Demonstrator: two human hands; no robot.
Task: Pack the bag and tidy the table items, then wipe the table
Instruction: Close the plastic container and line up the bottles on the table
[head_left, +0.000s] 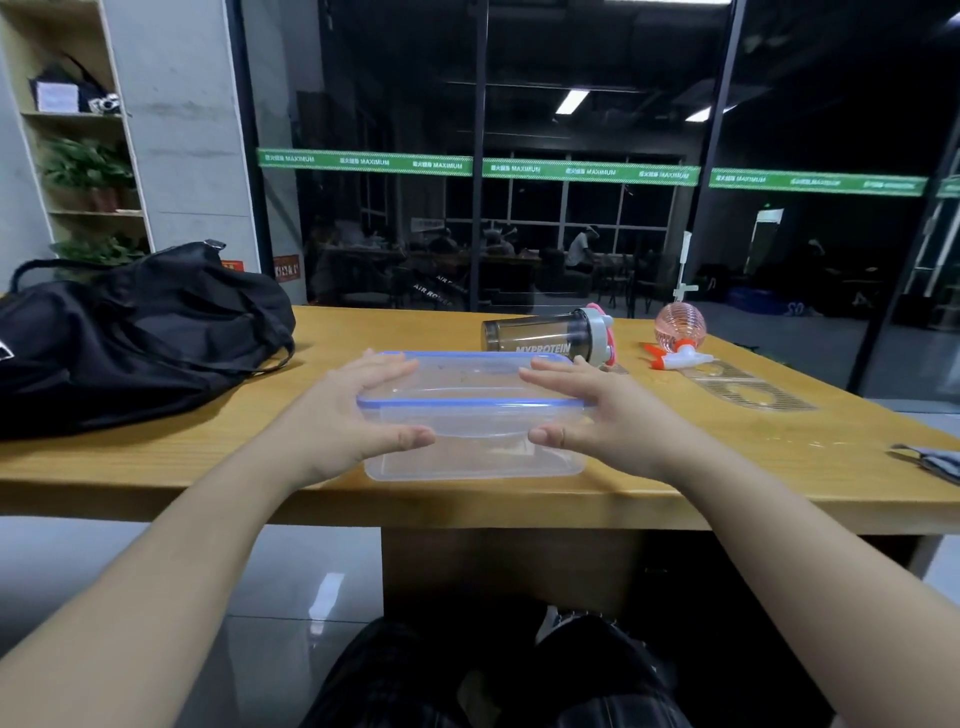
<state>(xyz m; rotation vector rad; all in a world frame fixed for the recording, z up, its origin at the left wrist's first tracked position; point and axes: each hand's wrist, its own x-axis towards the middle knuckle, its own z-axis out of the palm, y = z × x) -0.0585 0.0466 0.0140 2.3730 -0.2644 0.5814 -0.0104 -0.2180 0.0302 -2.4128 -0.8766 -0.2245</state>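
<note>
A clear plastic container (475, 415) with a blue-rimmed lid sits on the wooden table (208, 457) near its front edge. My left hand (358, 410) holds its left end, fingers on the lid and thumb on the front wall. My right hand (592, 410) holds the right end the same way. A black duffel bag (135, 332) lies at the table's left. A dark shaker bottle (545, 338) lies on its side just behind the container. A pink spray bottle (678, 335) lies further right. A grey cloth (935, 460) shows at the right edge.
A glass wall stands right behind the table. A shelf unit (78, 130) with plants is at the far left. A pale printed mark (748, 389) is on the tabletop at the right. My legs are below the table's front edge.
</note>
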